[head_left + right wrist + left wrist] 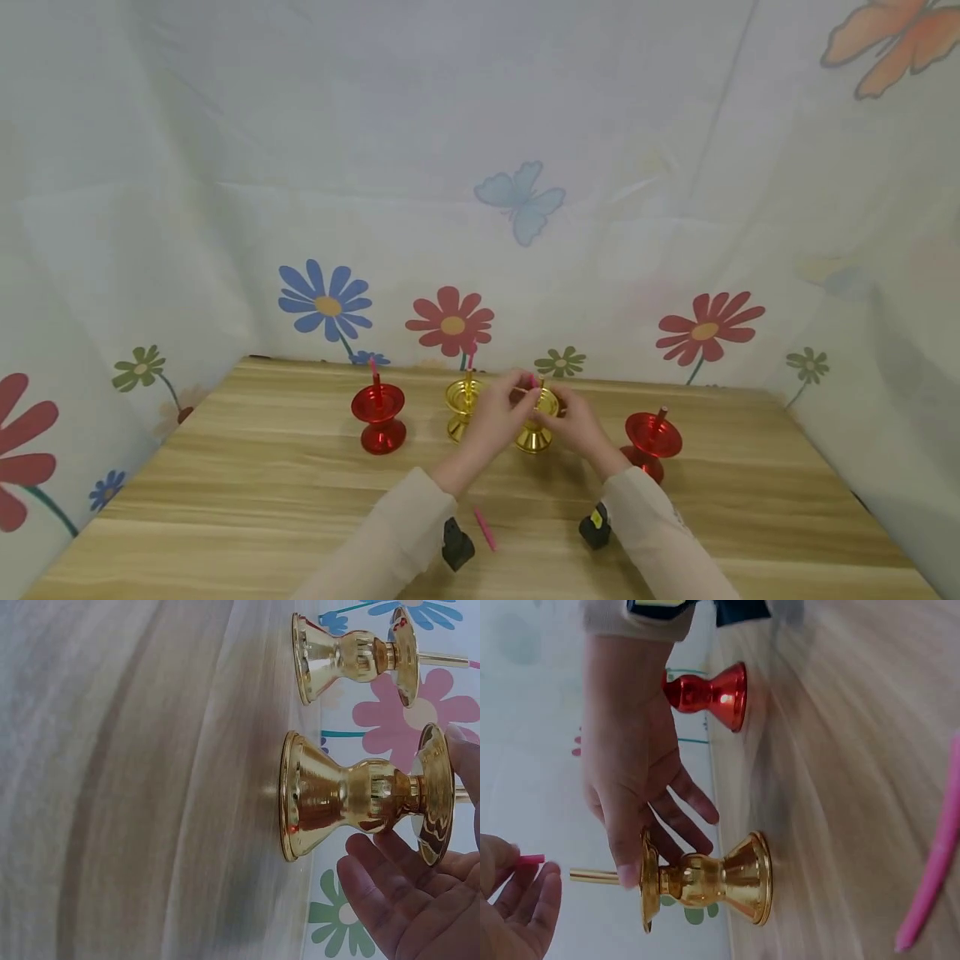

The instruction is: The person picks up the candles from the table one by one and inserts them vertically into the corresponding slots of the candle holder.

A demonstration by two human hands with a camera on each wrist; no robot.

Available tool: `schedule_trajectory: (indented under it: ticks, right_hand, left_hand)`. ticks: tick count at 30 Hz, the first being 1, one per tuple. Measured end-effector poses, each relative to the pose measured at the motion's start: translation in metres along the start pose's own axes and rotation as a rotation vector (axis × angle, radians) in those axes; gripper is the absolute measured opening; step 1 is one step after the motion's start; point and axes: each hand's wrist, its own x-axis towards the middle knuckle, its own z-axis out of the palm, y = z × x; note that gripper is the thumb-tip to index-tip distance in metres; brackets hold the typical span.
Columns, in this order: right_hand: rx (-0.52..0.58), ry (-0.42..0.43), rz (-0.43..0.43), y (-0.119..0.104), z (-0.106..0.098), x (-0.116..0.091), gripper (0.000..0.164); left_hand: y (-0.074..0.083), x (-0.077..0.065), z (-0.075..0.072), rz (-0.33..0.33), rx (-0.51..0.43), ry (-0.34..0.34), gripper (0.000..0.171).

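Observation:
My left hand (495, 414) pinches a small pink candle (531, 859) between thumb and fingers, most of it hidden by the hand. The candle's end is level with the tip of a thin gold tube, a short gap apart in the left wrist view. That tube rises from a gold candle holder (322, 796) standing upright on the table. My right hand (576, 423) grips the holder's dish, thumb on top and fingers underneath. Just left stands a second gold candle holder (345, 656) with a pink candle (472, 357) in its tube.
At the left is a red candle holder (382, 435) bearing a pink candle (373, 367). Another red candle holder (654, 435) stands beside my right forearm, its tube bare. One loose pink candle (484, 529) lies on the wooden table (225, 500) between my forearms. Flower-printed cloth (600, 292) hangs behind.

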Motion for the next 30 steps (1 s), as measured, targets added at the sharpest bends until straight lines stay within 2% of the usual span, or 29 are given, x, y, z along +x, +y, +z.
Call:
schedule_trajectory:
  ticks: [3,10,20,27,30]
  right_hand:
    - [-0.01,0.001,0.012,-0.002,0.001,0.0,0.042]
    - [-0.014,-0.01,0.037,-0.001,0.005,0.001,0.05]
    - [0.002,-0.014,0.045,0.001,0.002,0.001,0.051]
    - [0.006,-0.022,0.048,0.002,0.001,0.001,0.05]
    - [0.017,-0.022,0.019,0.002,0.001,0.0,0.052]
  left_hand:
    - [-0.002,0.012,0.001,-0.021,-0.044,0.05,0.009]
    - [-0.014,0.024,0.006,-0.113,-0.117,0.066,0.012]
    - [-0.023,0.037,0.014,-0.11,-0.142,0.072,0.011]
    - [-0.025,0.04,0.011,-0.127,-0.117,0.034,0.011]
    - [-0.025,0.041,0.009,-0.122,-0.091,0.017,0.01]
